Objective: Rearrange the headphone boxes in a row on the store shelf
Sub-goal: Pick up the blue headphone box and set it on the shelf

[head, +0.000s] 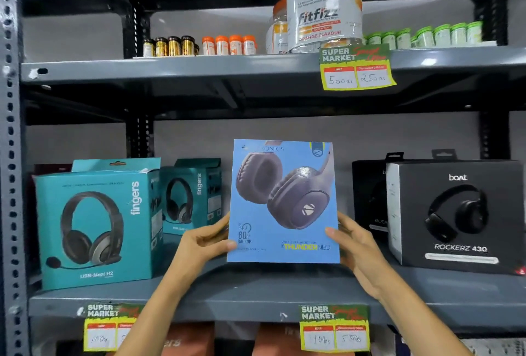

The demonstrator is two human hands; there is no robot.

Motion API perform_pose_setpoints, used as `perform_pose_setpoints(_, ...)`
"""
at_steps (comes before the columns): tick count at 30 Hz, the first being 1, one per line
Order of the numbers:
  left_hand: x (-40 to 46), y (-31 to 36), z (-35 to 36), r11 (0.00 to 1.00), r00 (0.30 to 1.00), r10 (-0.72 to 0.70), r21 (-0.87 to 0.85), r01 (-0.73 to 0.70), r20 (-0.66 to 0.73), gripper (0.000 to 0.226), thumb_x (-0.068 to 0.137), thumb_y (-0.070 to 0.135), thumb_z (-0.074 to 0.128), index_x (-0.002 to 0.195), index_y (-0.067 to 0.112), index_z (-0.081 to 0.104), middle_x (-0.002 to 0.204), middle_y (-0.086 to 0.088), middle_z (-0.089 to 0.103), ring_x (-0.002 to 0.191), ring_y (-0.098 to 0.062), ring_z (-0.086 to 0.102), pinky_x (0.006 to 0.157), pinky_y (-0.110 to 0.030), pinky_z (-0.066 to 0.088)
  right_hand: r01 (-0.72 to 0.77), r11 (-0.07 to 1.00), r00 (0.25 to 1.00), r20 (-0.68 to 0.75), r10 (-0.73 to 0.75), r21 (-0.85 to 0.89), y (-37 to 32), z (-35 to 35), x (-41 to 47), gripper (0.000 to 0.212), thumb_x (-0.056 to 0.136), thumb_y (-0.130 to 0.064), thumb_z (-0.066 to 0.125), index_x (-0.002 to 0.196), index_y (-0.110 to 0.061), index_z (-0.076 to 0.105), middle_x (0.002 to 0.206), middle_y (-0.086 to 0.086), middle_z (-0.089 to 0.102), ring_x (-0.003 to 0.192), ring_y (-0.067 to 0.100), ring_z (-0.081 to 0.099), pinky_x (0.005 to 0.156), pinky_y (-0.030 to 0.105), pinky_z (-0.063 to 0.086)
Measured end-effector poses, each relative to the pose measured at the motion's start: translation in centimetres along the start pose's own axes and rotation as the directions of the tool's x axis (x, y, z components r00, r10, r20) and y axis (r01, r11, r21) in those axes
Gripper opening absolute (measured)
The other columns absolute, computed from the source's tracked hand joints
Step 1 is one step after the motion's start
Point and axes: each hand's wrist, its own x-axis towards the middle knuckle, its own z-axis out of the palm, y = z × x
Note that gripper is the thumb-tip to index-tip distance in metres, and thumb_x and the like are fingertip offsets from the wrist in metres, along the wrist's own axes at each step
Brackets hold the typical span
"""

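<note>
A blue headphone box stands upright at the middle of the grey shelf, front facing me. My left hand grips its lower left edge and my right hand grips its lower right edge. A large teal headphone box stands at the left front, with a second teal box further back beside it. At the right a black headphone box stands at the front, and another black box sits behind it, partly hidden.
The upper shelf carries small bottles and a large orange-flavour tub. Yellow price tags hang on the shelf fronts. A perforated steel upright runs down the left. Boxes on the shelf below are partly visible.
</note>
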Motion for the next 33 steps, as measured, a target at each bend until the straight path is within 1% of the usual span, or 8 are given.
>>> perform_pose_setpoints(5, 0.3, -0.1, 0.2, 1.0, 1.0, -0.002, 0.018, 0.002, 0.014, 0.055, 0.078, -0.01, 0.067, 0.124, 0.019, 0.058, 0.097, 0.017, 0.075, 0.096, 0.002, 0.069, 0.073, -0.009, 0.054, 0.023, 1.0, 0.999, -0.03, -0.023, 0.011, 0.2, -0.1, 0.1, 0.048, 0.082, -0.018, 0.071, 0.127, -0.031, 0.059, 0.122, 0.005, 0.07, 0.11, 0.025, 0.067, 0.084, 0.038, 0.053)
perform_pose_setpoints(10, 1.8, -0.9, 3.0, 0.983, 0.995, 0.042, 0.175, -0.058, 0.09, 0.055, 0.086, 0.002, 0.066, 0.134, 0.027, 0.054, 0.118, 0.016, 0.069, 0.114, -0.005, 0.063, 0.101, -0.03, 0.049, 0.057, 0.998, 0.991, -0.125, -0.053, 0.033, 1.0, -1.1, 0.8, 0.049, 0.091, -0.003, 0.059, 0.132, -0.027, 0.047, 0.136, 0.001, 0.059, 0.125, 0.021, 0.056, 0.103, 0.042, 0.045)
perform_pose_setpoints(16, 3.2, -2.0, 5.3, 0.92, 0.995, 0.016, 0.387, -0.053, 0.099, 0.056, 0.086, 0.007, 0.067, 0.134, 0.032, 0.053, 0.096, 0.044, 0.062, 0.09, 0.03, 0.051, 0.1, -0.012, 0.043, 0.018, 0.995, 0.986, -0.162, -0.034, -0.096, 1.9, -2.1, 1.4, 0.037, 0.096, -0.005, 0.053, 0.126, -0.024, 0.044, 0.137, 0.003, 0.057, 0.126, 0.021, 0.052, 0.11, 0.047, 0.038)
perform_pose_setpoints(18, 3.4, -2.4, 5.2, 0.907, 0.995, 0.005, 0.417, -0.048, 0.103, 0.055, 0.086, 0.005, 0.066, 0.134, 0.029, 0.054, 0.109, 0.029, 0.066, 0.09, 0.025, 0.056, 0.098, -0.011, 0.044, -0.013, 0.992, 0.984, -0.178, -0.01, -0.127, 2.3, -2.3, 1.5, 0.038, 0.097, -0.003, 0.052, 0.127, -0.023, 0.042, 0.135, 0.003, 0.058, 0.125, 0.022, 0.053, 0.11, 0.05, 0.038)
perform_pose_setpoints(20, 3.4, -2.8, 5.1, 0.903, 0.994, -0.004, 0.428, -0.045, 0.113, 0.055, 0.087, 0.004, 0.064, 0.136, 0.027, 0.053, 0.123, 0.015, 0.065, 0.104, 0.006, 0.062, 0.105, -0.03, 0.045, -0.041, 0.987, 0.981, -0.192, 0.011, -0.153, 2.5, -2.4, 1.6, 0.039, 0.097, -0.003, 0.052, 0.128, -0.023, 0.04, 0.132, 0.003, 0.06, 0.124, 0.024, 0.055, 0.109, 0.052, 0.039)
perform_pose_setpoints(22, 3.4, -2.9, 5.1, 0.889, 0.993, -0.001, 0.454, -0.054, 0.12, 0.055, 0.087, 0.005, 0.063, 0.137, 0.028, 0.053, 0.128, 0.012, 0.064, 0.111, -0.002, 0.062, 0.107, -0.036, 0.043, -0.059, 0.984, 0.977, -0.21, 0.023, -0.166, 2.6, -2.4, 1.7, 0.041, 0.097, -0.003, 0.051, 0.13, -0.022, 0.038, 0.13, 0.004, 0.061, 0.121, 0.025, 0.057, 0.107, 0.052, 0.041)
perform_pose_setpoints(28, 3.2, -2.6, 5.1, 0.886, 0.991, -0.009, 0.461, -0.054, 0.132, 0.056, 0.088, 0.003, 0.06, 0.137, 0.029, 0.051, 0.127, 0.009, 0.065, 0.104, 0.0, 0.065, 0.102, -0.026, 0.046, -0.065, 0.983, 0.974, -0.227, 0.025, -0.171, 2.6, -2.2, 1.7, 0.041, 0.097, -0.002, 0.05, 0.129, -0.024, 0.039, 0.129, 0.002, 0.061, 0.12, 0.025, 0.057, 0.107, 0.052, 0.041)
perform_pose_setpoints(33, 2.3, -2.1, 3.7, 0.894, 0.995, -0.022, 0.447, -0.024, 0.098, 0.055, 0.09, 0.002, 0.057, 0.138, 0.028, 0.051, 0.129, 0.011, 0.062, 0.102, 0.004, 0.059, 0.09, 0.001, 0.035, -0.059, 0.979, 0.979, -0.204, 0.019, -0.193, 2.4, -0.8, 2.3, 0.043, 0.096, 0.001, 0.05, 0.128, -0.025, 0.038, 0.128, 0.004, 0.059, 0.124, 0.028, 0.054, 0.108, 0.053, 0.04)
